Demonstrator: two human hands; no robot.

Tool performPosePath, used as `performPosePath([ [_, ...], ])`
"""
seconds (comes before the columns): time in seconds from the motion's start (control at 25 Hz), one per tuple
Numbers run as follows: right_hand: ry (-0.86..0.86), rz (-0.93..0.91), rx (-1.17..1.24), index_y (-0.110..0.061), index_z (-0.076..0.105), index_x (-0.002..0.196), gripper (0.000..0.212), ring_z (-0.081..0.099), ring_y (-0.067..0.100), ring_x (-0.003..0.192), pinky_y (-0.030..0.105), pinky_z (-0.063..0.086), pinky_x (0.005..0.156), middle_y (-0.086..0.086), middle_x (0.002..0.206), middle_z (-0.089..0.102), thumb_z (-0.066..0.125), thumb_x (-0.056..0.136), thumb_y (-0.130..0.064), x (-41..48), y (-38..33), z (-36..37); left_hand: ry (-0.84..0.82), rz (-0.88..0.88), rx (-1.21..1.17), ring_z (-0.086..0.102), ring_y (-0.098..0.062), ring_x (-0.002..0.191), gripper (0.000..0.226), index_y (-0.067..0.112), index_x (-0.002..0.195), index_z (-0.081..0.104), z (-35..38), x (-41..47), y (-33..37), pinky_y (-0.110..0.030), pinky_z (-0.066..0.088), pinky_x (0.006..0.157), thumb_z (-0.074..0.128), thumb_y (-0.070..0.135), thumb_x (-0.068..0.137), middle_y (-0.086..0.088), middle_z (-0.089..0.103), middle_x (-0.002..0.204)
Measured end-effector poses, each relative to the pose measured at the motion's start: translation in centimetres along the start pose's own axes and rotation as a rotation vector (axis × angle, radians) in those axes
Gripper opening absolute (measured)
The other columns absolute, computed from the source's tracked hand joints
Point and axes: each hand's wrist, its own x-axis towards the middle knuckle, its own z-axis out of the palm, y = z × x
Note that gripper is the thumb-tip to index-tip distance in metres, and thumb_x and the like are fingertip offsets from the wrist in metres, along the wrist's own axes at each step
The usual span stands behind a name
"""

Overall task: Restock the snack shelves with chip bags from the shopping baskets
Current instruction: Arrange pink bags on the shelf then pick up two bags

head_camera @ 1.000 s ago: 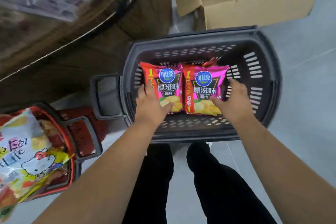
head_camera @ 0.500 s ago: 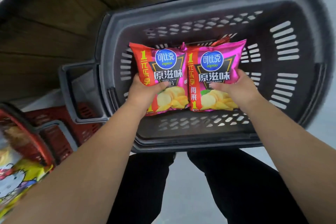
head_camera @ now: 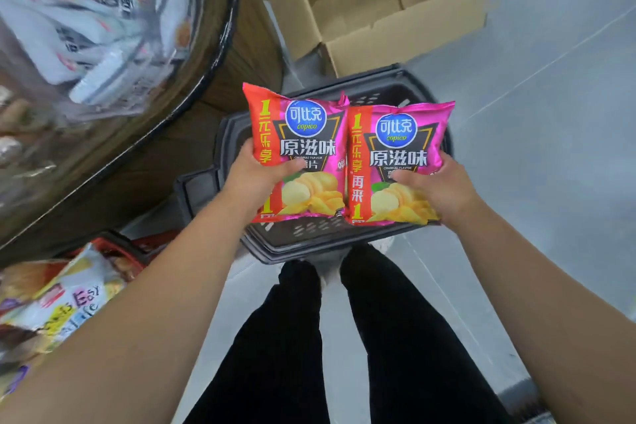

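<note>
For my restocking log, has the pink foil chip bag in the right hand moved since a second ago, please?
Yes: the pink foil chip bag in the right hand has risen out of the dark grey plastic basket.

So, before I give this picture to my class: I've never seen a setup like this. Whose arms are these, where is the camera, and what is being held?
No machine is involved. A person wears one wide-angle camera on the head, pointing forward and down, so you see their own bare arms and black-trousered legs. The left hand grips a pink-and-orange foil chip bag, thumb across its front. The right hand grips a second matching chip bag the same way. Both bags are held side by side above a dark grey plastic shopping basket, which stands on the grey floor. Beyond it sits an open brown cardboard box. At lower left, a red plastic basket holds more snack packets, below a wooden display stand.
</note>
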Motion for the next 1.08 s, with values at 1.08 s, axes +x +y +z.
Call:
performPosePath([
  [1.08, 1.072, -0.222, 0.877, -0.019, 0.068, 0.108, 0.038, 0.074, 0.018, 0.080, 0.030, 0.056, 0.068, -0.001, 0.093, 0.077, 0.081, 0.073, -0.012, -64.5, 15.8, -11.3, -1.233, 0.588, 0.645, 0.073, -0.019, 0.089, 0.044, 0.025, 0.107, 0.062, 14.8, -52.2, 11.6, -0.040, 0.058, 0.082, 0.084, 0.017, 0.070, -0.001, 0.075, 0.103],
])
